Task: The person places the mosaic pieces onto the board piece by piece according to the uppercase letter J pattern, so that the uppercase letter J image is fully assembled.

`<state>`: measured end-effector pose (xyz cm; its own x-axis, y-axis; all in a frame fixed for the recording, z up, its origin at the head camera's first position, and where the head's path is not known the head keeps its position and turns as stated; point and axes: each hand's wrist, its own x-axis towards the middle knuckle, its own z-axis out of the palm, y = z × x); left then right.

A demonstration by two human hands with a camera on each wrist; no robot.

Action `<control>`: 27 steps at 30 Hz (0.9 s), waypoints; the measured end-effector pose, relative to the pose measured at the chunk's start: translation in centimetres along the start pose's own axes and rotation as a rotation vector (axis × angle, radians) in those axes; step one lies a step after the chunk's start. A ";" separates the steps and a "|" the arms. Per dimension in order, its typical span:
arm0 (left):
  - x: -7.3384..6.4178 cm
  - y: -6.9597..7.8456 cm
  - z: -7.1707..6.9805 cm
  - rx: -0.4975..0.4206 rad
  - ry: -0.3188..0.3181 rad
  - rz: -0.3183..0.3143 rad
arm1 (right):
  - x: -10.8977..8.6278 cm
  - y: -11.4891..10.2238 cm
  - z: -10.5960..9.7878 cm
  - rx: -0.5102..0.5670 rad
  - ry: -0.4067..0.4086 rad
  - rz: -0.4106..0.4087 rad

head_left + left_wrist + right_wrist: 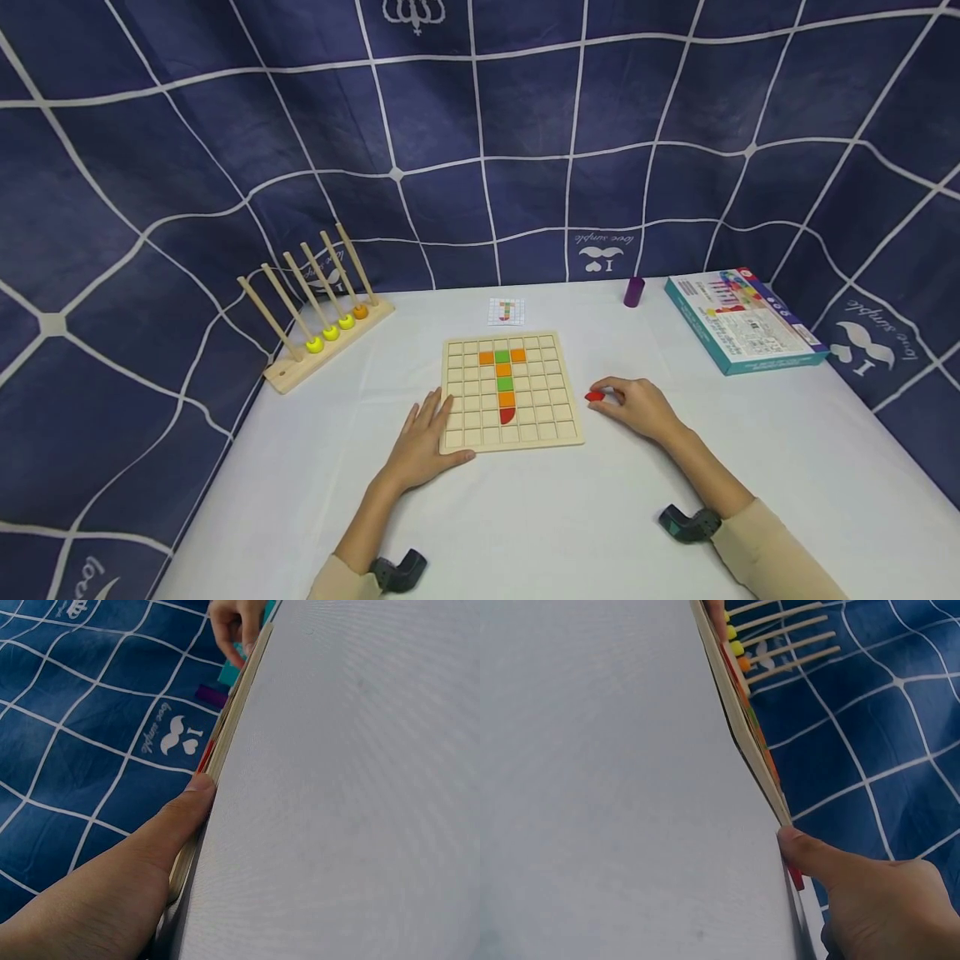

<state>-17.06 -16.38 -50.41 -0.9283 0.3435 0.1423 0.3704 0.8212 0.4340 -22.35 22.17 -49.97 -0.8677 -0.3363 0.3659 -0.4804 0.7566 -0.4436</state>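
A square wooden grid board (558, 431) lies on the table with orange and green square tiles and one red rounded tile (507, 415) set in a T-like shape with a curved foot. My left hand (422, 446) rests at the board's near left corner, fingers fairly straight along the left side. Its thumb (180, 814) lies against the near edge. Just right of the board, my right hand (637, 406) pinches a small red piece (595, 397) between thumb and fingers. In the right wrist view that red piece (795, 877) shows below the thumb.
Behind the board lies a small pattern card (506, 312) with a similar figure. A wooden peg stand (330, 350) with yellow and orange beads is at the back left. A purple cup (633, 292) and a teal-sided box (742, 325) are at the back right.
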 end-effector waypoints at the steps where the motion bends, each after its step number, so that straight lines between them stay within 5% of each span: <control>1: 0.0 0.0 0.0 0.001 -0.002 -0.002 | 0.0 0.1 -0.1 0.002 0.000 0.000; 10: -0.1 0.0 0.1 -0.007 0.016 0.010 | -0.2 1.2 -1.0 -0.038 0.044 0.120; 17: -0.1 -0.1 0.2 -0.007 0.015 0.011 | -0.1 0.6 -0.6 0.019 -0.037 0.081; 27: 0.1 -0.2 0.2 -0.003 0.024 0.014 | 0.3 0.2 -0.6 0.040 -0.006 0.084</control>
<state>-17.17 -16.38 -50.68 -0.9235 0.3441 0.1693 0.3833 0.8151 0.4343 -22.68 22.57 -49.48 -0.9059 -0.2759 0.3214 -0.4104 0.7593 -0.5050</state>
